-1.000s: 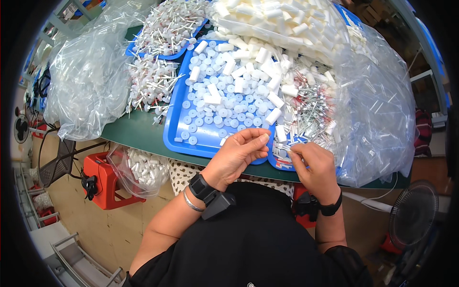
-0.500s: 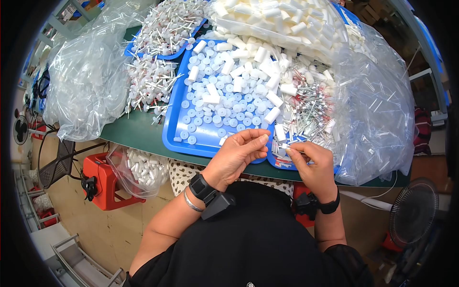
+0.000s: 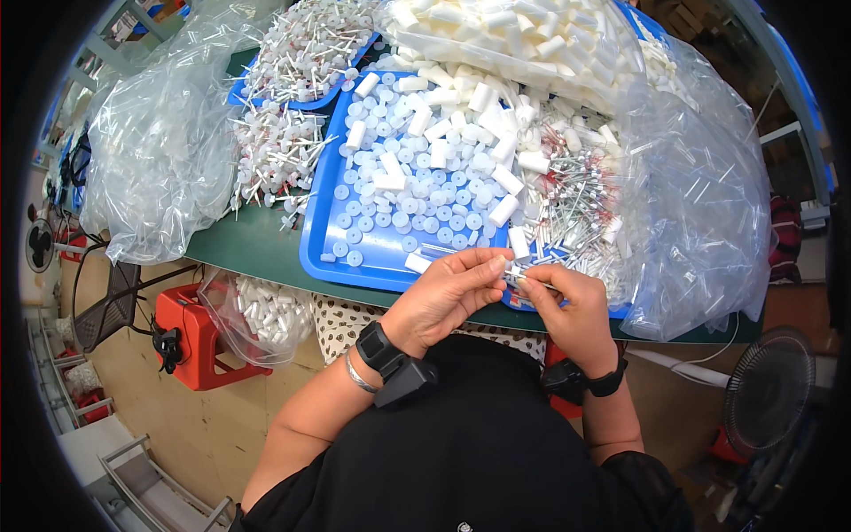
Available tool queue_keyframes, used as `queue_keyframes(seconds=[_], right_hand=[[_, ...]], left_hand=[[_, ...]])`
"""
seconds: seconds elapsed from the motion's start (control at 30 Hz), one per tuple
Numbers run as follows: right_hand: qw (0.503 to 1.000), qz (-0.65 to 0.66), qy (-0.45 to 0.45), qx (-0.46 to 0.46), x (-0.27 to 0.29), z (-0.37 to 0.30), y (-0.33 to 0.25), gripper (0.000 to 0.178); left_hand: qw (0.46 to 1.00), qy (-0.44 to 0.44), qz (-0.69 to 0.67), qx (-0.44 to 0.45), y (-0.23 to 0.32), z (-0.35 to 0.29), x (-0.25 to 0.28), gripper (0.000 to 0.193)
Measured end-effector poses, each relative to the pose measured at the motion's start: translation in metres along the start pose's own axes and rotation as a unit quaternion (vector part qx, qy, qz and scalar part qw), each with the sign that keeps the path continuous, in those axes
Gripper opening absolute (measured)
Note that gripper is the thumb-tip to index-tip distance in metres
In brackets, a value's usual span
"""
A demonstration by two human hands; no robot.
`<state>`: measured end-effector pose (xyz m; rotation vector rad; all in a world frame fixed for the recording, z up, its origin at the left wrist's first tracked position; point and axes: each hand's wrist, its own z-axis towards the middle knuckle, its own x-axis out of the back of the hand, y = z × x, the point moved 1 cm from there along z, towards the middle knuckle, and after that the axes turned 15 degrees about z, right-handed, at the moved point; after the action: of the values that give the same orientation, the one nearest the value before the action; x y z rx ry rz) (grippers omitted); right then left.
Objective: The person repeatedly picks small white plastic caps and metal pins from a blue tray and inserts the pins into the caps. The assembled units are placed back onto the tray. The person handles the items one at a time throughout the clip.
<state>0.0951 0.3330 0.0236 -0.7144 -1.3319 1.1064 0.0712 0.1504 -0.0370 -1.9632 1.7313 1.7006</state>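
Note:
My left hand is closed in a pinch over the front right corner of a blue tray; what its fingertips hold is too small to make out. My right hand pinches a small whitish piece, its fingertips close to the left ones. Translucent round discs and white foam-like cylinders lie loose in the blue tray. Just beyond my right hand is a pile of thin metal pins with white and red parts.
Finished-looking pin-and-disc pieces are heaped at the far left. Clear plastic bags flank the green table; a large bag of white cylinders lies at the back. A red stool and a black fan stand below.
My right hand has shifted slightly left and down, bringing its small piece against the left fingertips. The left hand has moved a little down and right, its fingers curled more.

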Motion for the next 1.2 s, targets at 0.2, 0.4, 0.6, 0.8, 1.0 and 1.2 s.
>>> queue_keyframes(seconds=[0.2, 0.4, 0.6, 0.8, 1.0, 1.2], right_hand=[[0.976, -0.142, 0.050, 0.154, -0.013, -0.003, 0.006, 0.008], [0.958, -0.172, 0.019, 0.227, -0.010, -0.002, 0.013, 0.014], [0.996, -0.027, 0.003, 0.086, -0.006, -0.004, 0.016, 0.011], [0.993, -0.108, 0.002, 0.046, 0.022, 0.001, 0.026, 0.010], [0.956, -0.239, -0.141, 0.097, 0.001, 0.008, 0.030, 0.010], [0.922, -0.310, -0.200, 0.120, -0.002, 0.018, 0.035, 0.008]], left_hand=[[0.996, -0.022, -0.082, 0.009, -0.012, 0.004, -0.001, 0.027], [0.999, -0.028, -0.029, 0.025, -0.010, 0.004, -0.002, 0.025], [0.999, 0.036, -0.012, 0.003, -0.007, 0.002, -0.005, 0.027], [0.991, 0.109, -0.004, -0.077, 0.013, -0.005, 0.010, 0.030], [0.992, 0.097, 0.027, -0.081, 0.012, -0.005, 0.007, 0.030], [0.991, 0.101, 0.019, -0.083, 0.009, -0.004, 0.008, 0.031]])
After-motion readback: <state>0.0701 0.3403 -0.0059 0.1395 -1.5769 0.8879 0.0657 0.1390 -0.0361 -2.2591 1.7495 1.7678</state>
